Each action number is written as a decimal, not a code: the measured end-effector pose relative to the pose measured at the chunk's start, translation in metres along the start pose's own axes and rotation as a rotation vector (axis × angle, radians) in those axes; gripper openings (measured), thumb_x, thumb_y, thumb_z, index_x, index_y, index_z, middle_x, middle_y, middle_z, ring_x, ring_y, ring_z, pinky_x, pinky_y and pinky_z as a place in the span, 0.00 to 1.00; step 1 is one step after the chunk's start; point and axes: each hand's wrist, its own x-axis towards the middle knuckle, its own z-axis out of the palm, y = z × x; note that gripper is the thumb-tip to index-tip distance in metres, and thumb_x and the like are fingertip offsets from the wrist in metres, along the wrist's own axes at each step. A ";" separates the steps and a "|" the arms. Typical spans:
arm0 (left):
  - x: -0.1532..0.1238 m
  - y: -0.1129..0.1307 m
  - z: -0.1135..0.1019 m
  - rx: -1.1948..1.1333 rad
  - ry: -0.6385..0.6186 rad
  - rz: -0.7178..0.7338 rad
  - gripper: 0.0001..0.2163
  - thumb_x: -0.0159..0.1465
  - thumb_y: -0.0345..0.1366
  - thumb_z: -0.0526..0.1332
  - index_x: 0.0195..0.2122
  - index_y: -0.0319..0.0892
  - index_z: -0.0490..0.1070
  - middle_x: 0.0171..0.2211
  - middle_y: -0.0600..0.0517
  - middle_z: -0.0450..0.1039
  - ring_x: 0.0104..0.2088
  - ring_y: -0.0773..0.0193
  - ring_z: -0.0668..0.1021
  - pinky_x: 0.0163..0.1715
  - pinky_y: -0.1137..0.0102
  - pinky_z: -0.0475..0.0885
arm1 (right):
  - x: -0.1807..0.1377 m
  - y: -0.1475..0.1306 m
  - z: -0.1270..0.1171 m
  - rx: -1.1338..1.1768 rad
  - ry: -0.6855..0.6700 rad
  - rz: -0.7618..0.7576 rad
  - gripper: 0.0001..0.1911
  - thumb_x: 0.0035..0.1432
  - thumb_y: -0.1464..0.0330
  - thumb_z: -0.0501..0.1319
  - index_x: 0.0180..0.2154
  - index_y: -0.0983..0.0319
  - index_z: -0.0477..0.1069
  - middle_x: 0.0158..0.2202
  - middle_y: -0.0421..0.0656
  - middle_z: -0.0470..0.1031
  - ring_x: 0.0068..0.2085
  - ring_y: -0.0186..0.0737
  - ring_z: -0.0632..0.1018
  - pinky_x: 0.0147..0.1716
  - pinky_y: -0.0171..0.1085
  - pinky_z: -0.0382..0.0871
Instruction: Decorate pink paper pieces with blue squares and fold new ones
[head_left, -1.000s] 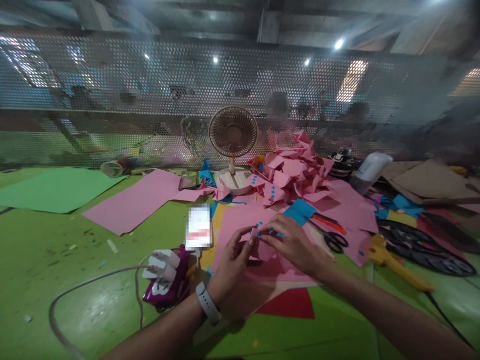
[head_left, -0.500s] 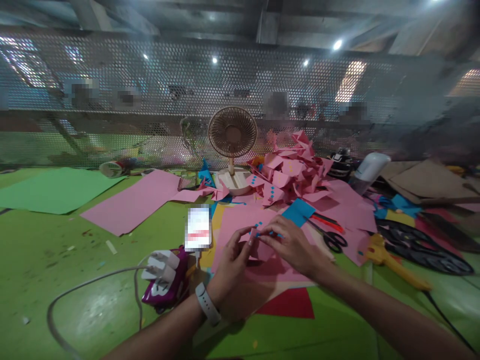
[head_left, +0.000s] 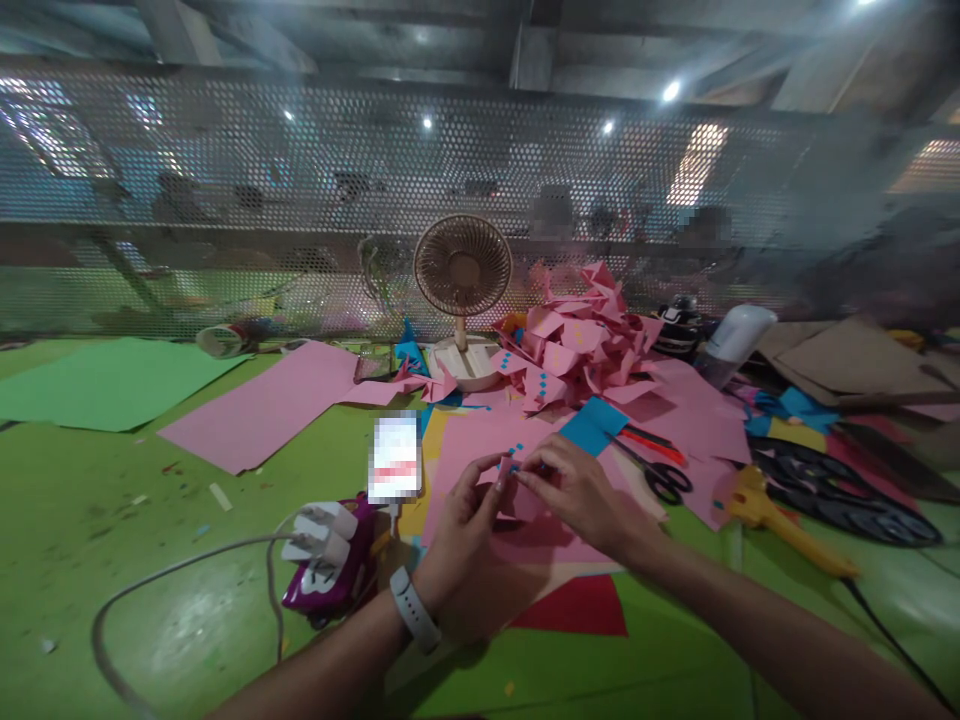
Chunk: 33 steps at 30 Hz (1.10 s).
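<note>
My left hand point(head_left: 471, 505) pinches a small folded piece of pink paper point(head_left: 508, 480) upright between thumb and fingers. Close against it, my right hand point(head_left: 574, 490) has its thumb and fingertips pressed together on what looks like a small blue paper piece point(head_left: 513, 468), mostly covered by the fingers. Both hands are above a large pink sheet point(head_left: 469, 440), where a few tiny blue bits point(head_left: 519, 447) show just past the fingertips. Just beyond my right hand lies a blue paper strip point(head_left: 595, 425). Black-handled scissors point(head_left: 667, 483) and a red-orange cutter point(head_left: 656, 445) rest to its right.
A heap of folded pink paper point(head_left: 577, 340) stands beside a small fan point(head_left: 463, 265) at the back. Left are a lit phone point(head_left: 395, 457) and a purple power strip point(head_left: 322, 590) with white plugs and a cable. A yellow glue gun point(head_left: 787, 525) lies right, near a black tray point(head_left: 847, 490).
My right hand's fingers have curled in slightly at the pink paper. My left hand keeps its hold, and the view has shifted very little.
</note>
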 end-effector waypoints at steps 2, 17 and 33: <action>0.000 0.000 0.000 -0.005 -0.007 0.015 0.17 0.61 0.44 0.57 0.49 0.44 0.62 0.33 0.54 0.67 0.32 0.66 0.72 0.35 0.64 0.74 | 0.000 -0.001 0.001 0.010 -0.001 0.032 0.04 0.58 0.68 0.57 0.32 0.61 0.69 0.32 0.43 0.70 0.35 0.38 0.71 0.34 0.36 0.64; 0.002 -0.002 0.000 0.068 0.019 0.030 0.19 0.61 0.45 0.56 0.50 0.42 0.63 0.24 0.57 0.64 0.26 0.68 0.71 0.30 0.68 0.73 | 0.006 0.011 -0.004 0.204 -0.045 0.090 0.09 0.59 0.63 0.55 0.35 0.60 0.71 0.34 0.42 0.73 0.35 0.37 0.72 0.36 0.37 0.66; 0.005 -0.007 0.005 0.067 0.067 -0.009 0.16 0.60 0.44 0.58 0.43 0.38 0.67 0.23 0.55 0.66 0.24 0.69 0.69 0.26 0.73 0.68 | 0.004 0.011 -0.005 0.299 -0.080 0.148 0.04 0.55 0.70 0.59 0.31 0.61 0.72 0.31 0.41 0.74 0.33 0.35 0.73 0.33 0.34 0.65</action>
